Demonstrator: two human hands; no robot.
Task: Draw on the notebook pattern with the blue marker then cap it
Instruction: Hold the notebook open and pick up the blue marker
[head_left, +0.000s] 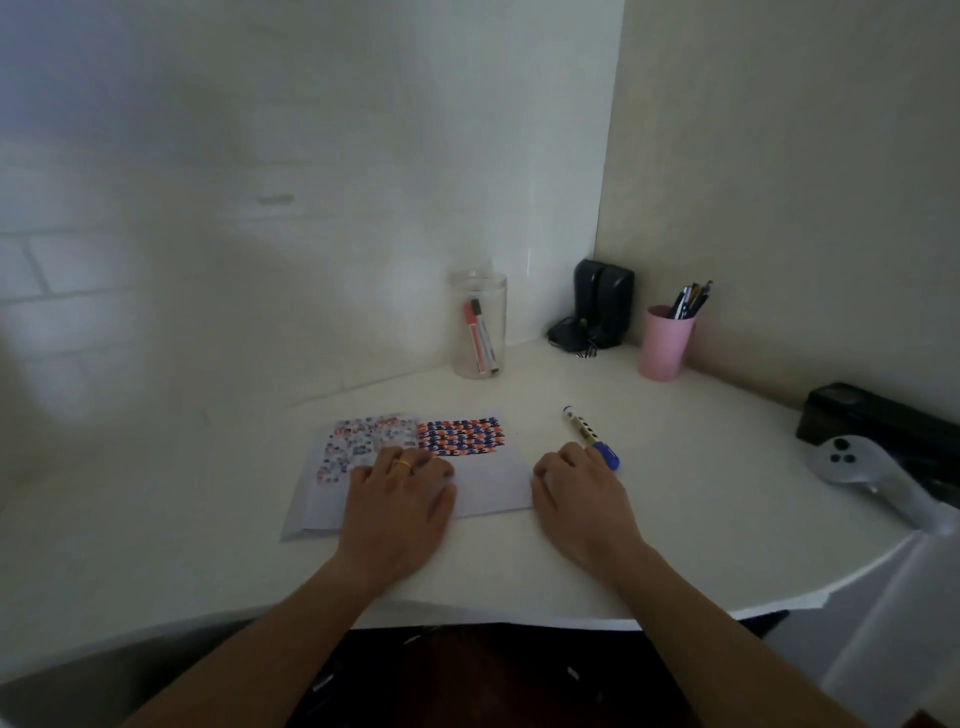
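An open notebook (488, 483) lies flat on the white table, its upper part covered with a red and blue pattern (460, 435). My left hand (400, 493) rests palm down on the left page, fingers spread, a gold ring on one finger. My right hand (576, 493) lies palm down on the table just right of the notebook, holding nothing. The blue marker (591, 436) lies on the table beyond my right hand, its blue cap end touching or nearly touching my fingers.
A clear glass (479, 325) with a red marker stands behind the notebook. A black device (602, 306) sits in the corner, next to a pink cup (665, 343) of pens. A white controller (872, 478) and a black box (883, 415) lie at the right edge.
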